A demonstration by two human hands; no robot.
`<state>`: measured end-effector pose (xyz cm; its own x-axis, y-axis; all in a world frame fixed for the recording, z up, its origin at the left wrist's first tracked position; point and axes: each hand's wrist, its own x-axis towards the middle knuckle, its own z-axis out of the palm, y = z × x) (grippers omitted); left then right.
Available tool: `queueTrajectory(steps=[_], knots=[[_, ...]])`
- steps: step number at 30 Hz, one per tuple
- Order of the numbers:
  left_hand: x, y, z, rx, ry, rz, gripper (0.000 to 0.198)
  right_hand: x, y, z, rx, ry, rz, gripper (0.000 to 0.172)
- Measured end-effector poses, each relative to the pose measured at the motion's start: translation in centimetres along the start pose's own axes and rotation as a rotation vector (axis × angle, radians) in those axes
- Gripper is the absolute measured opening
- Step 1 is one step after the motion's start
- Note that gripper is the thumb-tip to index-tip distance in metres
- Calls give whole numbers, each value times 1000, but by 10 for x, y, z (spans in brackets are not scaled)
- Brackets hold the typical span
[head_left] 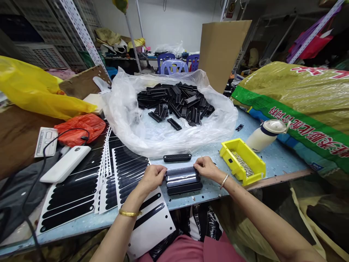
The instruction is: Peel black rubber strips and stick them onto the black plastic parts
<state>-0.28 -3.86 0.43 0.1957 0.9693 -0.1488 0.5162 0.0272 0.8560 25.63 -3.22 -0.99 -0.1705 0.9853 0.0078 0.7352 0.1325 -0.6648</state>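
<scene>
My left hand [153,177] pinches the left end of a thin black strip [180,169], at the far side of a row of black bars [184,187]. My right hand [207,168] has its fingertips closed on the strip's right end. The strip lies along the farthest bar; whether it is stuck down, I cannot tell. Just beyond sits a single black bar with a patterned top [177,157]. Left of the bars, white sheets bearing rows of black rounded strips [133,169] overlap, one sheet [152,229] hanging over the table's front edge.
A clear plastic bag [120,120] with a heap of black plastic pieces [177,98] fills the table's middle. To the right stand a yellow bin [227,154] of small metal parts, a white flask [261,136] and a large sack [300,94]. A white oblong device [65,165] lies left.
</scene>
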Motion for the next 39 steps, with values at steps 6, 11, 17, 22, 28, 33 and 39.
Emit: queueTrajectory(steps=[6, 11, 17, 22, 28, 33, 39], knots=[[-55, -25, -46, 182, 456, -57, 31, -15, -4, -21, 212, 148, 92, 31], [-132, -62, -72, 95, 730, -324, 28, -44, -48, -21, 168, 175, -194, 23], [-179, -63, -30, -472, 706, -537, 45, -83, -111, 35, 258, -71, -620, 17], [-184, -59, -7, -814, 575, -493, 38, -85, -132, 83, 150, -238, -662, 19], [-212, -82, -13, -748, 470, -460, 28, -74, -136, 115, -44, -225, -623, 15], [-196, -70, -25, -870, 612, -408, 33, -73, -143, 130, -118, -233, -636, 12], [-171, -52, -18, -1043, 620, -486, 40, -75, -142, 135, -73, -225, -663, 15]])
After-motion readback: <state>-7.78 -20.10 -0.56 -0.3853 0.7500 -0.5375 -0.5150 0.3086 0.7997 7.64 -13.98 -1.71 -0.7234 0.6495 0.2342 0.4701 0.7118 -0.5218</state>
